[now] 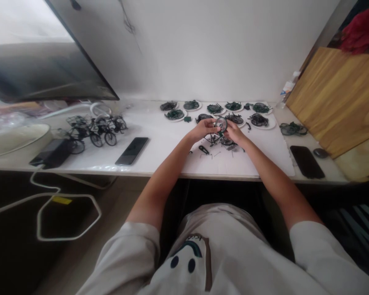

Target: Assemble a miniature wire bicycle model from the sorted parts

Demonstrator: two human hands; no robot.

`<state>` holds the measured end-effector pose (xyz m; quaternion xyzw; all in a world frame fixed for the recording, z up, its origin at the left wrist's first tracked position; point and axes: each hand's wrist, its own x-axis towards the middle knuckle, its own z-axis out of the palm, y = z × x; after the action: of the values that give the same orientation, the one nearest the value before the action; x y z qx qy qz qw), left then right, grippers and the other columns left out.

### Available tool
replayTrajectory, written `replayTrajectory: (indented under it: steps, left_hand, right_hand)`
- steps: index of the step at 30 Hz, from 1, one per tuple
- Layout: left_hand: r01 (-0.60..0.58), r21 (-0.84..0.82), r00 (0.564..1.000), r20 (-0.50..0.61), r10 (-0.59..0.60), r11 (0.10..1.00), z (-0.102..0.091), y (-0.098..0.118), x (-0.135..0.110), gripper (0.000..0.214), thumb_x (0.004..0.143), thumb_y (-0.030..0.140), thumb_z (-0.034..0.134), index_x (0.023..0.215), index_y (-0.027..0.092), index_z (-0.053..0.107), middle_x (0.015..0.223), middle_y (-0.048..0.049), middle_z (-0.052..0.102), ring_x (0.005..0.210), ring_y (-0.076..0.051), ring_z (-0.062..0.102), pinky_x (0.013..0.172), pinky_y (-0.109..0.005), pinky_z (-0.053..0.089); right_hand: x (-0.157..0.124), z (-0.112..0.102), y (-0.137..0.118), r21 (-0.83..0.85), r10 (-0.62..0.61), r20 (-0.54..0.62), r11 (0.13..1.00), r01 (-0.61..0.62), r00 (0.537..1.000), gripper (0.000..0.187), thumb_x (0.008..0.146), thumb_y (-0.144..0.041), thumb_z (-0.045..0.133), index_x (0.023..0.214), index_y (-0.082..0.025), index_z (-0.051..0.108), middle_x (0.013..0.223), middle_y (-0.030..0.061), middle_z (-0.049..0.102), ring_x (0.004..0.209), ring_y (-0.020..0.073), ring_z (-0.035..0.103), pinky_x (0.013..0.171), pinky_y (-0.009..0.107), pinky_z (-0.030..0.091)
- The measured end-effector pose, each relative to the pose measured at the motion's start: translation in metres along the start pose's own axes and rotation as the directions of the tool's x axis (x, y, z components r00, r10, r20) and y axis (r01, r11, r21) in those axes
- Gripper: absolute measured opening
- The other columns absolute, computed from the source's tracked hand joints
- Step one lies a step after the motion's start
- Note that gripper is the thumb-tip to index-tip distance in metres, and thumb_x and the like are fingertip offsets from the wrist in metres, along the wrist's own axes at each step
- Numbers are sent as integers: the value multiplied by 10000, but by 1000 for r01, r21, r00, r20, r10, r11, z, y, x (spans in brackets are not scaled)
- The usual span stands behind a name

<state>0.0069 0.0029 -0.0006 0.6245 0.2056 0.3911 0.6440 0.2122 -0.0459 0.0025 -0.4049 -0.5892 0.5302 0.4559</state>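
Observation:
My left hand [203, 129] and my right hand [235, 132] meet over the white table mat [264, 151], both pinching a small dark model bicycle wheel [221, 123] held upright between them. Just below my hands lies a partly built dark model bicycle frame [219, 141] with small loose parts and a little black tool [203, 150] beside it. Fingers of both hands are curled round the wheel's rim.
Several white dishes of dark green parts [215, 109] line the back of the mat. Finished model bicycles [94, 129] stand at left, by a black phone [132, 151] and a power adapter [52, 153]. Another phone [306, 162] and a wooden board [338, 96] lie at right.

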Motion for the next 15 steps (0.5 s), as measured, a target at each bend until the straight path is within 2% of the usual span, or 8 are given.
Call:
replayTrajectory:
  steps: [5,15]
  left_hand:
    - [19,-15,1000,-18,-19,1000,1,2,0,631,628,342,1084,1149,121,804,948,-68,801,781,-119,733,785,-256,586]
    - [7,-1,1000,7,-7,1000,-1,-1,-1,641,660,334,1070,1205,127,805,974,-84,810,801,-138,755,789,-260,584]
  right_hand:
    - [-1,2,-3,0,11,-64,1000,-11,998,336,939,-519,719,1093,-276,544,566,-111,329,441,94,231,442,236,137]
    - [1,2,0,-88,-72,-120,994,62,990,333,979,-568,732,1019,-257,619,623,-71,368,507,114,330,464,230,243]
